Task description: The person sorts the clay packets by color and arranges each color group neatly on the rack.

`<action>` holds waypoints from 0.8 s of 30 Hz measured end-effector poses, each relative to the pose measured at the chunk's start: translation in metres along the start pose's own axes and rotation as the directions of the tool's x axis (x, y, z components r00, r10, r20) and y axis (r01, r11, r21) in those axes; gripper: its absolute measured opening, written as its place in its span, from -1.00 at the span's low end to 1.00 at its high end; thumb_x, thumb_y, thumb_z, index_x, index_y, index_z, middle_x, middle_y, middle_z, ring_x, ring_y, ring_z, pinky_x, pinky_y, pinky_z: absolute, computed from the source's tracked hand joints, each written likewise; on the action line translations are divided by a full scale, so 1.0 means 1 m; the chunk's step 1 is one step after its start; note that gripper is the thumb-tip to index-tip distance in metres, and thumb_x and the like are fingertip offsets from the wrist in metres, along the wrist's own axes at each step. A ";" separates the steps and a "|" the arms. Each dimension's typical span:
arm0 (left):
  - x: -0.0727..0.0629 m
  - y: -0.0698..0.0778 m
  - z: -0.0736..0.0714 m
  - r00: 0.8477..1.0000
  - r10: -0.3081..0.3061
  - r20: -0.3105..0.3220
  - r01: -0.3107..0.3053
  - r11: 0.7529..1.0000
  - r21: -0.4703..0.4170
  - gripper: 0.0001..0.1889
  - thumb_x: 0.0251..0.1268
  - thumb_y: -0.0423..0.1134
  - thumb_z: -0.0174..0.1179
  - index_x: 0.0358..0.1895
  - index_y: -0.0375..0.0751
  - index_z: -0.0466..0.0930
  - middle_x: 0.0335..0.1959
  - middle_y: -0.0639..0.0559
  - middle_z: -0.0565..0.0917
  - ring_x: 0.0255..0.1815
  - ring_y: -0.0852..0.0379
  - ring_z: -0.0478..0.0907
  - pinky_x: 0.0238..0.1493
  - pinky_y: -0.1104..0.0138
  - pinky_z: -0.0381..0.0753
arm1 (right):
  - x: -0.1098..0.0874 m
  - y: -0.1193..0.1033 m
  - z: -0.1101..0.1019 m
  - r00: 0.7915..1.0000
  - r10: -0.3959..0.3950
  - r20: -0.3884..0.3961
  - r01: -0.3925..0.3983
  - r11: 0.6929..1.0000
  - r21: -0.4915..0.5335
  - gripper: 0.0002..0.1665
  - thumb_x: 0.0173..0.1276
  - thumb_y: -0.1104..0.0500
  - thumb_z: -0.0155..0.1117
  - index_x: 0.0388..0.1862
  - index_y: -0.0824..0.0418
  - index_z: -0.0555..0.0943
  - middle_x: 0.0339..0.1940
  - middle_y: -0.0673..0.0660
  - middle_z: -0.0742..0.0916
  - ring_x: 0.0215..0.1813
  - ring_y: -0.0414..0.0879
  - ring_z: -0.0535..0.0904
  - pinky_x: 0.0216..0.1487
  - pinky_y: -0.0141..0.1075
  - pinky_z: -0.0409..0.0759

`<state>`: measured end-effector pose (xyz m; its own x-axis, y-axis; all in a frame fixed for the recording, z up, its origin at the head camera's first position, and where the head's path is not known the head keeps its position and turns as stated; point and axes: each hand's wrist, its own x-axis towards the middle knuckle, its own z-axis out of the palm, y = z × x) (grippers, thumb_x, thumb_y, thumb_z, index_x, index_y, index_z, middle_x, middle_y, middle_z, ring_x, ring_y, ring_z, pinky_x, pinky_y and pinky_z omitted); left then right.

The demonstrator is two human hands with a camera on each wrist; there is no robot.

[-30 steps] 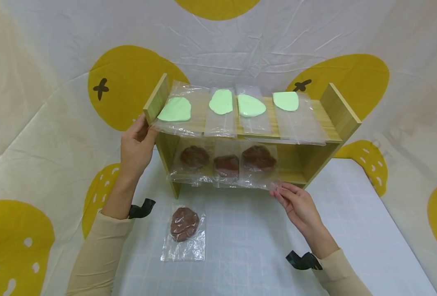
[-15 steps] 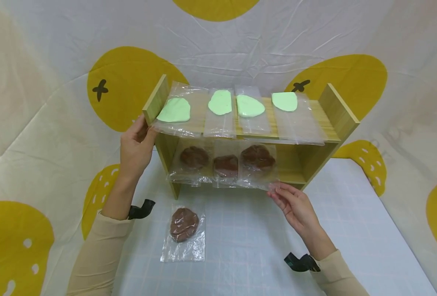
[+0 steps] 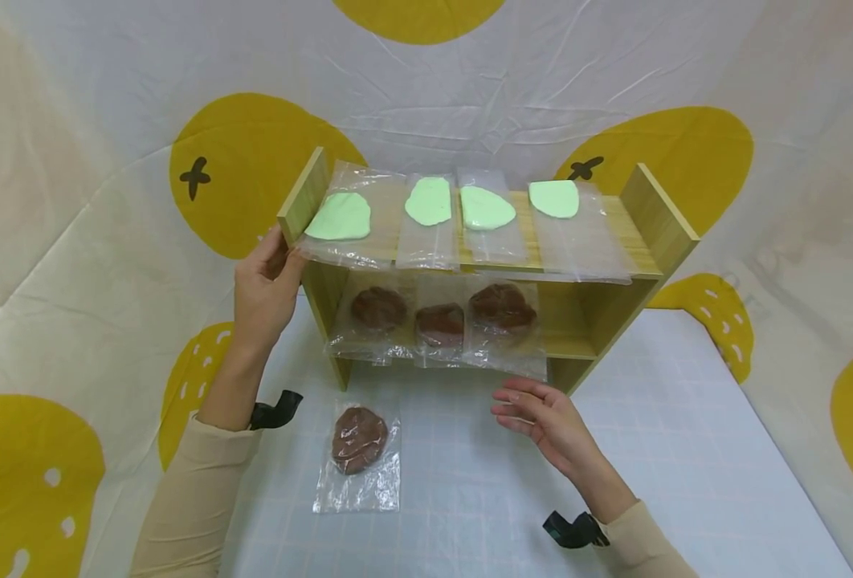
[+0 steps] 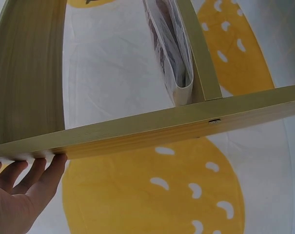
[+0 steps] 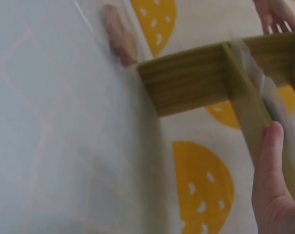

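Note:
My left hand is at the left side panel of a small wooden shelf. In the left wrist view its fairly straight fingers rest against the panel's outer face. My right hand hangs just below the lower tier, fingers loosely extended, holding nothing. Right above it is the corner of a clear bag with a brown flattened lump. Two more bagged brown lumps, one at left and a smaller one in the middle, lie on that tier.
Several bagged pale green flat pieces lie along the top tier, their bags overhanging the front edge. Another bagged brown lump lies on the white checked tablecloth, front left. A patterned curtain hangs behind.
My right hand has let go of the bag corner at the lower tier and moved down and left, its fingers spreading. The bag's corner now hangs free. My left hand has stayed put.

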<state>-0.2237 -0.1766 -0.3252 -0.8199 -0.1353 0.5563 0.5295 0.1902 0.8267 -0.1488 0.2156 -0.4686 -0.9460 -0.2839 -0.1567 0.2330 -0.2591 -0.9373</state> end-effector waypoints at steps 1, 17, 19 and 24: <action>0.000 0.001 0.000 1.000 0.000 -0.001 0.000 1.000 0.000 -0.52 0.47 -0.26 0.21 0.41 0.00 0.47 0.31 -0.01 0.56 0.27 0.03 0.52 0.23 0.19 0.53 | 0.002 0.002 0.002 1.000 0.002 0.005 -0.002 1.000 -0.007 -0.47 0.52 0.24 0.19 0.32 0.53 0.35 0.15 0.39 0.65 0.04 0.13 0.69 0.11 -0.03 0.62; -0.003 0.015 0.001 1.000 0.007 -0.003 -0.007 1.000 -0.002 -0.52 0.48 -0.33 0.17 0.42 -0.08 0.46 0.30 -0.09 0.56 0.24 0.02 0.54 0.22 0.23 0.54 | 0.046 0.039 0.039 0.990 0.089 0.111 -0.080 0.993 -0.083 -0.34 0.50 0.22 0.22 0.37 0.62 0.26 0.26 0.55 0.50 0.10 0.18 0.65 0.11 0.00 0.62; -0.005 0.023 0.003 1.000 0.007 -0.002 -0.007 1.000 0.006 -0.53 0.49 -0.34 0.16 0.42 -0.13 0.45 0.29 -0.12 0.56 0.23 0.01 0.54 0.22 0.22 0.54 | 0.053 0.045 0.043 0.989 0.090 0.118 -0.080 0.993 -0.086 -0.36 0.51 0.23 0.21 0.37 0.61 0.28 0.25 0.54 0.51 0.10 0.18 0.65 0.10 0.00 0.63; -0.007 0.033 0.005 1.000 0.011 0.003 -0.011 1.000 0.024 -0.54 0.50 -0.35 0.14 0.41 -0.26 0.44 0.27 -0.19 0.57 0.20 0.02 0.56 0.21 0.23 0.54 | 0.068 0.056 0.051 0.988 0.093 0.126 -0.084 0.994 -0.074 -0.40 0.50 0.26 0.20 0.36 0.60 0.31 0.23 0.54 0.53 0.11 0.23 0.64 0.10 0.00 0.63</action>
<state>-0.2016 -0.1644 -0.3024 -0.8145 -0.1298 0.5654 0.5336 0.2151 0.8180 -0.1886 0.1345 -0.5163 -0.8844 -0.4204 -0.2027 0.2942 -0.1650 -0.9414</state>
